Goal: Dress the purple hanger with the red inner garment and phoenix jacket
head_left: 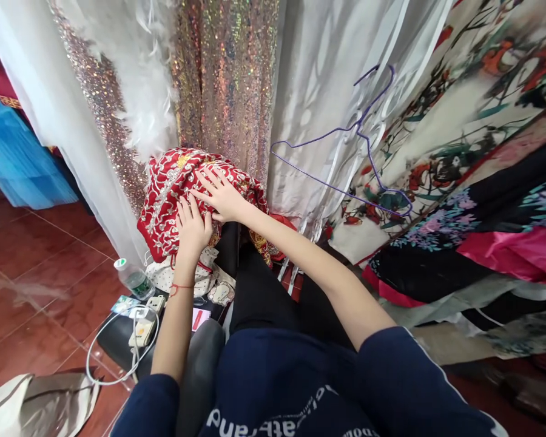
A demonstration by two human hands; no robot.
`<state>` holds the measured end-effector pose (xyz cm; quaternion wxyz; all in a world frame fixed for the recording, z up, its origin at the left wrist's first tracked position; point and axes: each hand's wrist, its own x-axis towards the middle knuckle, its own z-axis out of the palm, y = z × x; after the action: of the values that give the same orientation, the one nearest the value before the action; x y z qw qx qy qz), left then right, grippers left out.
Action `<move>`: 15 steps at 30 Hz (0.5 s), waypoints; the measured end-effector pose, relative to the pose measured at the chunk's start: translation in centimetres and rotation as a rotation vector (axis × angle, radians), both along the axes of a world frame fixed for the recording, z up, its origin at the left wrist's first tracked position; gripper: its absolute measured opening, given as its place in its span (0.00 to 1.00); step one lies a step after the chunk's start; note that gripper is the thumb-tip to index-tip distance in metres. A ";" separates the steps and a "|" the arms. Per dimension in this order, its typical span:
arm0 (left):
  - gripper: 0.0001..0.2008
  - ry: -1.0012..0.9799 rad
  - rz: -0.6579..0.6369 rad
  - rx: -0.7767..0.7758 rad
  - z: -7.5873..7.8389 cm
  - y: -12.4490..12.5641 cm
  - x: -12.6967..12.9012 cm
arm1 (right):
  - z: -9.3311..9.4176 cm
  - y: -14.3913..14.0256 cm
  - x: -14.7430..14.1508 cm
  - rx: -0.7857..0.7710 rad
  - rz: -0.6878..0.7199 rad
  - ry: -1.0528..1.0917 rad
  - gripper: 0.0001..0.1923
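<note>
A red embroidered garment (164, 200) with white and gold patterns lies bunched up in front of my knees. My left hand (193, 224) rests on its near side, fingers stretched over the cloth. Farther up the bundle, my right hand (222, 197) lies flat on the fabric with its fingers spread. Neither hand grips a fold that I can make out. Part of the garment hangs down to the right of my leg, and what supports it underneath is mostly hidden.
Sequined fabric (227, 79) and white feathers (150, 79) hang behind. A purple hanger (318, 136) hangs at right beside floral cloth (418, 164). At lower left, a water bottle (135, 279) and a white cable (91, 358) lie near a black seat (111, 340). A bag (50, 397) lies on red tiles.
</note>
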<state>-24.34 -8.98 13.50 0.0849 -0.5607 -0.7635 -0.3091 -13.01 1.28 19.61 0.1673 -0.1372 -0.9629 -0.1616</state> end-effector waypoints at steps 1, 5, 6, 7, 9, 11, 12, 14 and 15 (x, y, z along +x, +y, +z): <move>0.38 0.012 -0.012 -0.054 0.6 -0.6 0.4 | 0.1 -0.1 0.0 -0.002 -0.005 -0.015 0.41; 0.37 0.088 -0.134 -0.320 3.1 -4.0 2.1 | 0.6 -0.9 -0.1 0.018 -0.037 -0.050 0.43; 0.34 0.108 -0.169 -0.370 3.8 -4.8 2.6 | 0.8 -1.3 -0.3 0.034 -0.064 -0.060 0.43; 0.31 0.125 -0.199 -0.411 4.4 -5.5 3.0 | 0.9 -1.8 -0.7 0.054 -0.099 -0.075 0.43; 0.27 0.149 -0.210 -0.478 5.5 -6.7 3.8 | 1.1 -3.1 -1.8 0.108 -0.169 -0.116 0.41; 0.27 0.158 -0.143 -0.542 6.5 -7.6 4.3 | 1.3 -4.5 -3.1 0.168 -0.176 -0.151 0.35; 0.27 0.161 -0.101 -0.573 6.8 -7.9 4.4 | 1.3 -5.2 -3.8 0.196 -0.137 -0.168 0.32; 0.26 0.172 -0.067 -0.612 7.3 -8.5 4.2 | 1.2 -6.4 -5.1 0.239 0.007 -0.221 0.27; 0.26 0.177 -0.081 -0.624 7.3 -8.7 4.0 | 1.1 -6.9 -5.7 0.253 0.088 -0.257 0.27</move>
<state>-20.38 -17.72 20.83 -0.0375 -0.6142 -0.7881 -0.0133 -18.69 -5.66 20.75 0.0658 -0.0508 -0.9534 -0.2900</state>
